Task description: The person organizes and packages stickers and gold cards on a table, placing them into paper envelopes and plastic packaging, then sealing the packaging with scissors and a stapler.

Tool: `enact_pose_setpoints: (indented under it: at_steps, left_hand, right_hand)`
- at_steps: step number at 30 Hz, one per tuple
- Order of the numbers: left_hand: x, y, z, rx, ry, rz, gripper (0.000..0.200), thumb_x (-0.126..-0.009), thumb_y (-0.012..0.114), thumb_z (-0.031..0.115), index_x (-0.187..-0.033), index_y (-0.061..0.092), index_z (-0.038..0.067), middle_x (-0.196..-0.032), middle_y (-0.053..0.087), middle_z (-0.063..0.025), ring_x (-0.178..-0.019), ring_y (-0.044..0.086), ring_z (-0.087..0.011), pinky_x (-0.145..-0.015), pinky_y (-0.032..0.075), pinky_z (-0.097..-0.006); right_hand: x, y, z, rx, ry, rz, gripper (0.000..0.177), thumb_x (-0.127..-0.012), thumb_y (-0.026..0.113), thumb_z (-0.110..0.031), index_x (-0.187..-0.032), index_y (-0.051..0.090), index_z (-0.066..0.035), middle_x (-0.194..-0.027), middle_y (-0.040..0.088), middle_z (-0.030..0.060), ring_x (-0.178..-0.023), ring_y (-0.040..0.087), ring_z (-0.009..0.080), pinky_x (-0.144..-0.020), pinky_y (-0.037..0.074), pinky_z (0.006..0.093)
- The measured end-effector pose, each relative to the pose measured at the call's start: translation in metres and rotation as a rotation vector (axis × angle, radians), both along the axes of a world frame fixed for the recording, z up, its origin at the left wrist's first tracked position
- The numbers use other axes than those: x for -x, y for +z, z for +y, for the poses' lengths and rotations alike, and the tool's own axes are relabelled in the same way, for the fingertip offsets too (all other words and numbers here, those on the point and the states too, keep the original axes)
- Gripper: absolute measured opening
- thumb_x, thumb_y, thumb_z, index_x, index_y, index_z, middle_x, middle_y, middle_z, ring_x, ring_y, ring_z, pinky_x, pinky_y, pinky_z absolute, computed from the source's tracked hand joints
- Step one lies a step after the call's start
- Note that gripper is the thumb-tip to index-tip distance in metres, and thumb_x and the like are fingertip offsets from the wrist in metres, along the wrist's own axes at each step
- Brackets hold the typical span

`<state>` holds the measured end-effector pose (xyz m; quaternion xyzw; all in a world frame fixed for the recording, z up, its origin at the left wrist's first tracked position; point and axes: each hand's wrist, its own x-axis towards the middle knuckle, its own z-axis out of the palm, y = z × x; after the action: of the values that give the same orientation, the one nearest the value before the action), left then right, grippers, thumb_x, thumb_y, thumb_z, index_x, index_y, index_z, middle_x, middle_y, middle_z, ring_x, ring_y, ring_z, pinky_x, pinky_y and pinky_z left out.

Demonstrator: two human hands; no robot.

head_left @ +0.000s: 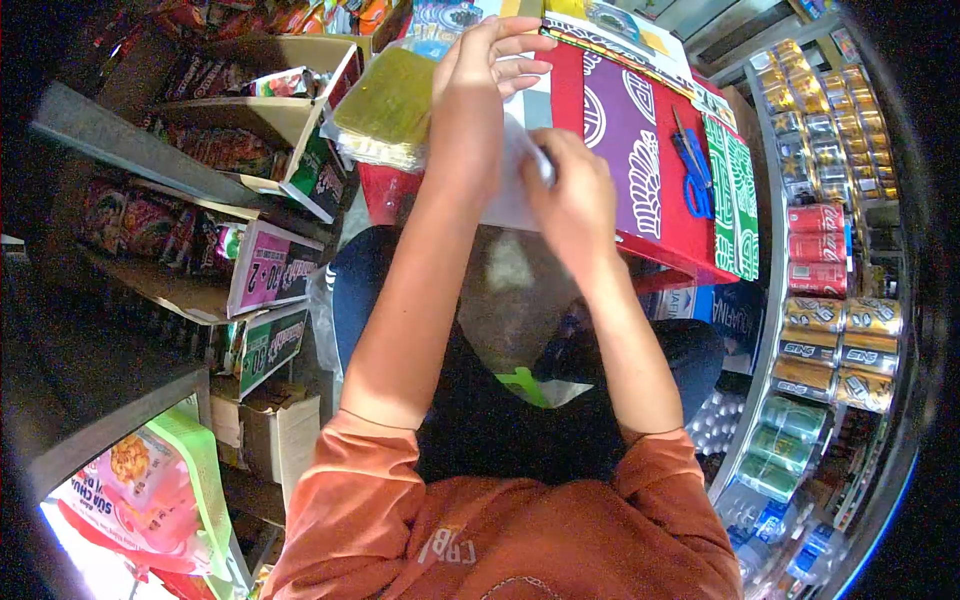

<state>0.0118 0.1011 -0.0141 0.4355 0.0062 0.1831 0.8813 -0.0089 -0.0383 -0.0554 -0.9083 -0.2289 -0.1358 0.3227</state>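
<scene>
My left hand point(492, 58) reaches over the red table point(665, 240) with its fingers spread apart, beside a stack of clear bags holding flat yellow-green sheets point(385, 105). Lower and to the right, my right hand point(572, 190) is curled around the edge of a thin pale plastic sheet point(508, 195), with a small whitish edge showing at its fingers. The sheet lies between my two hands and is partly hidden by my left wrist. Blue-handled scissors point(693, 170) rest on the right side of the table.
Cardboard boxes of snack packets point(215, 145) fill the shelves at left. Drink cans point(820, 250) and plastic bottles point(775, 520) line the right side. A pink-and-green bag point(150, 480) hangs at lower left. Printed packaging point(735, 190) covers the table's right edge.
</scene>
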Motion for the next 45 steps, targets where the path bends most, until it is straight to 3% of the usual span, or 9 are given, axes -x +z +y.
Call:
enact_pose_setpoints:
  at_steps: [1,2,5,8,15,17,30,33,45]
  left_hand:
    - [0.001,0.0,-0.001,-0.006,0.007,0.003,0.043,-0.1,0.043,0.033,-0.114,0.065,-0.001,-0.104,0.073,-0.0141,-0.089,0.066,-0.0179,-0.085,0.049,-0.0287]
    - [0.001,0.001,-0.001,-0.014,0.015,0.003,0.043,-0.1,0.043,0.033,-0.114,0.065,-0.001,-0.104,0.073,-0.0139,-0.089,0.066,-0.0179,-0.085,0.049,-0.0286]
    - [0.002,-0.002,-0.001,-0.061,0.011,0.025,0.045,-0.103,0.041,0.034,-0.123,0.061,-0.002,-0.114,0.069,-0.0161,-0.098,0.066,-0.0222,-0.094,0.049,-0.033]
    - [-0.001,-0.006,-0.004,-0.087,0.024,0.041,0.045,-0.102,0.042,0.034,-0.123,0.061,-0.001,-0.114,0.069,-0.0165,-0.098,0.066,-0.0223,-0.092,0.05,-0.0333]
    - [-0.007,-0.016,-0.026,-0.074,-0.077,0.109,0.045,-0.101,0.046,0.034,-0.127,0.059,-0.001,-0.12,0.064,-0.0169,-0.101,0.064,-0.023,-0.094,0.049,-0.0355]
    - [-0.011,-0.027,-0.039,0.081,-0.093,0.142,0.046,-0.1,0.047,0.034,-0.128,0.057,0.0,-0.118,0.062,-0.015,-0.101,0.062,-0.0225,-0.094,0.049,-0.0357]
    - [-0.018,-0.049,-0.078,0.312,-0.206,0.195,0.045,-0.099,0.05,0.042,-0.123,0.061,0.005,-0.102,0.063,-0.0047,-0.089,0.056,-0.0156,-0.085,0.045,-0.032]
    - [-0.019,-0.048,-0.083,0.451,-0.266,0.123,0.047,-0.098,0.049,0.043,-0.123,0.061,0.005,-0.101,0.064,-0.0039,-0.088,0.056,-0.0155,-0.084,0.044,-0.0321]
    - [-0.023,-0.054,-0.081,0.399,-0.128,0.197,0.05,-0.097,0.047,0.048,-0.118,0.066,0.007,-0.098,0.062,-0.0005,-0.087,0.051,-0.0138,-0.08,0.038,-0.0287]
  right_hand:
    - [-0.004,0.005,-0.003,-0.074,-0.039,0.132,0.028,-0.086,0.069,-0.019,-0.105,0.07,0.001,-0.097,0.072,0.0191,-0.088,0.069,0.037,-0.083,0.053,0.0434]
    - [-0.014,-0.007,-0.011,-0.224,-0.092,0.23,0.02,-0.085,0.071,-0.015,-0.097,0.07,0.001,-0.08,0.072,0.0132,-0.072,0.07,0.0281,-0.069,0.054,0.0371]
    - [-0.025,-0.001,-0.032,-0.626,-0.032,0.427,0.016,-0.09,0.069,-0.01,-0.101,0.069,0.001,-0.083,0.072,0.0064,-0.072,0.065,0.0105,-0.066,0.051,0.0274]
    - [-0.024,0.008,-0.048,-0.766,-0.081,0.544,0.021,-0.089,0.067,-0.01,-0.105,0.067,0.003,-0.091,0.073,0.0089,-0.078,0.066,0.0112,-0.071,0.05,0.0246]
    - [-0.051,0.014,-0.065,-0.521,-0.146,0.553,0.038,-0.087,0.07,-0.027,-0.105,0.072,0.006,-0.09,0.074,0.012,-0.08,0.068,0.0166,-0.074,0.052,0.0305]
    - [-0.06,0.011,-0.07,-0.465,-0.15,0.534,0.038,-0.087,0.07,-0.028,-0.105,0.073,0.005,-0.087,0.074,0.012,-0.076,0.068,0.0163,-0.072,0.052,0.0308]
    - [-0.064,0.014,-0.077,-0.279,-0.144,0.413,0.031,-0.088,0.07,-0.028,-0.096,0.073,0.001,-0.076,0.072,0.0117,-0.067,0.065,0.0142,-0.064,0.05,0.0314]
    - [-0.064,0.015,-0.076,-0.305,-0.107,0.391,0.03,-0.088,0.07,-0.028,-0.094,0.073,0.001,-0.075,0.072,0.0125,-0.067,0.064,0.0145,-0.064,0.049,0.0326]
    - [-0.064,0.016,-0.079,-0.408,-0.062,0.343,0.027,-0.089,0.071,-0.024,-0.097,0.073,0.001,-0.076,0.072,0.0103,-0.066,0.063,0.0128,-0.063,0.049,0.0315]
